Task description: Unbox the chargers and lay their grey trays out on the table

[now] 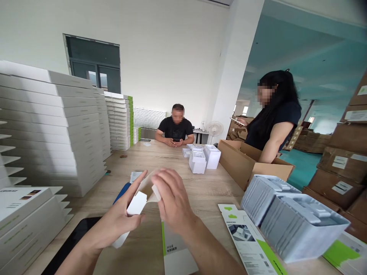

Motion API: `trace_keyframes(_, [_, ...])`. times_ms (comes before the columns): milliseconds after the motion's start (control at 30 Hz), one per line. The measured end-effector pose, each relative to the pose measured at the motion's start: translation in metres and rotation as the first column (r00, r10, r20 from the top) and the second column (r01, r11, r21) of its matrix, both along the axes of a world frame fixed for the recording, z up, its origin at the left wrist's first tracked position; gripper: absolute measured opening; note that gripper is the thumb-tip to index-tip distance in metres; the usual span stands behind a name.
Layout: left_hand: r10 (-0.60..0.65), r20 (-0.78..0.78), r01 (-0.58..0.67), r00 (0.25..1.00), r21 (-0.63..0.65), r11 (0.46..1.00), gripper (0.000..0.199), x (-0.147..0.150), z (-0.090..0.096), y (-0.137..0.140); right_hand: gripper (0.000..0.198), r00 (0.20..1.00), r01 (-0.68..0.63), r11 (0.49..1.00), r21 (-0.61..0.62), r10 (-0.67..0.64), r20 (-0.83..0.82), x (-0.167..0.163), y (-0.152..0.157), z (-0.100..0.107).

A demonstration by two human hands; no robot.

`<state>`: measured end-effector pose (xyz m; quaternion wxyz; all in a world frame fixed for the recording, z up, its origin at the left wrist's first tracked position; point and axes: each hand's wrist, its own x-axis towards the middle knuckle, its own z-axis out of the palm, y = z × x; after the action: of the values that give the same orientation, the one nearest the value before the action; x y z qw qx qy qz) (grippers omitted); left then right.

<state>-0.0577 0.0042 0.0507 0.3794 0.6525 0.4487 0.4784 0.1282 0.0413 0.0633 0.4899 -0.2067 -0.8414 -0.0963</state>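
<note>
Out in front of me, above the wooden table point(212, 194), I hold a thin white carton point(137, 203) with its end standing open and tilted. My left hand point(114, 221) wraps its side, thumb below the small end flap and fingers stretched along the wall. On the other side my right hand point(172, 198) has bent fingers closed over the upper edge and a flap; its fingertips are partly blurred. Below my right forearm lies a flat white printed carton point(174, 244) with a green edge. Another flattened printed carton point(243, 233) lies to the right.
Stacked blue-grey moulded trays point(306, 225) stand at right, before an open cardboard box point(237, 160) where a co-worker reaches in. Tall stacks of white boxes point(80, 141) line the left. Small white boxes point(197, 162) sit mid-table; a seated person is beyond. A black flat object point(71, 244) lies left.
</note>
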Motion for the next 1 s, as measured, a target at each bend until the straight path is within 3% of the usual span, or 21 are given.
trace_keyframes(100, [-0.043,-0.074,0.043,0.996,0.0,0.999,0.095,-0.007,-0.002,0.001,0.03,0.992,-0.044,0.999,-0.027,0.047,0.119,-0.002,0.005,-0.01])
trace_keyframes(233, [-0.079,-0.06,0.085,0.995,0.11,0.99,0.074,-0.01,-0.004,0.001,0.024,0.975,-0.021,0.999,-0.048,0.031,0.221,-0.004,0.005,-0.012])
trace_keyframes(333, [0.046,-0.126,-0.026,0.991,0.151,0.988,0.064,-0.007,-0.006,0.003,0.026,0.977,-0.067,0.996,-0.065,0.079,0.196,-0.006,-0.001,-0.006])
trace_keyframes(433, [0.194,-0.266,-0.106,0.944,0.312,0.944,0.064,-0.002,-0.009,0.005,0.036,0.998,-0.052,0.982,-0.18,0.055,0.012,-0.003,-0.005,0.002])
trace_keyframes(500, [0.262,-0.371,-0.08,0.891,0.439,0.895,0.07,0.002,-0.011,0.006,0.039,0.991,-0.016,0.923,-0.386,-0.037,-0.131,0.001,-0.004,0.006])
trace_keyframes(600, [0.319,-0.486,0.012,0.814,0.563,0.827,0.083,0.01,-0.012,0.006,0.035,0.976,-0.082,0.682,-0.727,-0.092,-0.196,0.005,0.002,0.007])
trace_keyframes(667, [0.345,-0.526,0.051,0.777,0.599,0.799,0.088,0.016,-0.012,0.005,0.023,0.967,-0.15,0.572,-0.807,-0.083,-0.239,0.006,0.006,0.005])
trace_keyframes(767, [0.372,-0.538,0.064,0.757,0.626,0.777,0.091,0.023,-0.012,0.006,0.007,0.952,-0.188,0.567,-0.802,-0.097,-0.291,0.004,0.01,0.001])
trace_keyframes(867, [0.358,-0.525,0.073,0.772,0.633,0.771,0.09,0.022,-0.014,0.007,0.007,0.969,-0.168,0.536,-0.827,-0.063,-0.238,0.006,0.009,0.002])
trace_keyframes(933, [0.311,-0.498,0.073,0.809,0.611,0.788,0.087,0.017,-0.014,0.007,0.004,0.979,-0.181,0.497,-0.849,0.012,-0.202,0.012,0.006,0.007])
trace_keyframes(1000, [0.232,-0.405,0.022,0.885,0.533,0.846,0.08,0.009,-0.012,0.005,0.01,0.976,-0.219,0.496,-0.84,0.12,-0.184,0.019,0.003,0.015])
